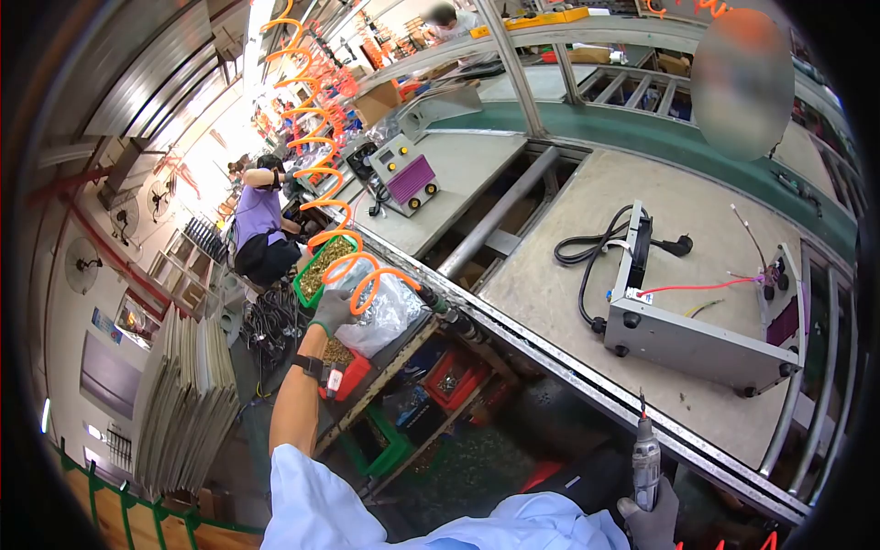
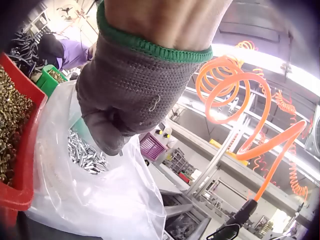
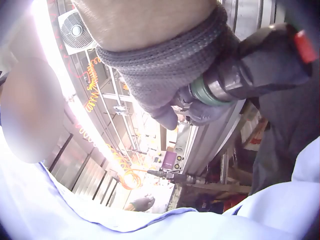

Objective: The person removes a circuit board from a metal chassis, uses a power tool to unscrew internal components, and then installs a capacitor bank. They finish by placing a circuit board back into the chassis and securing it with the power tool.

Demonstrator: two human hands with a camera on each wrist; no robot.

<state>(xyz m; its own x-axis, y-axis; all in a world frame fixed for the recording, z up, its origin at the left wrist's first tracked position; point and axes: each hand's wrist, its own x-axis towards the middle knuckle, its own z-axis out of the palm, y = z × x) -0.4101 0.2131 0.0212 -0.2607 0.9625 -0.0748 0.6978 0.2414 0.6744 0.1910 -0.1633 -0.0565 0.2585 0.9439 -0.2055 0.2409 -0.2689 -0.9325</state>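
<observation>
My left hand [image 1: 335,312], in a grey glove with a green cuff, is over a clear plastic bag [image 1: 385,316] at the bench's edge. In the left wrist view the gloved hand [image 2: 135,90] has bent fingers above silver fasteners [image 2: 87,155] inside the open bag [image 2: 95,205]; whether it pinches one is not clear. My right hand [image 1: 655,518] grips a power screwdriver [image 1: 646,467], its bit pointing up and away. In the right wrist view the gloved hand [image 3: 170,80] wraps the tool's dark body [image 3: 270,65].
An opened metal case [image 1: 701,335] with loose wires and a black power cord [image 1: 582,252] lies on the bench at right. Another machine [image 1: 403,174] stands farther off. An orange coiled hose [image 1: 371,275] hangs near my left hand. Green [image 1: 310,295] and red [image 2: 22,187] bins hold brass-coloured fasteners.
</observation>
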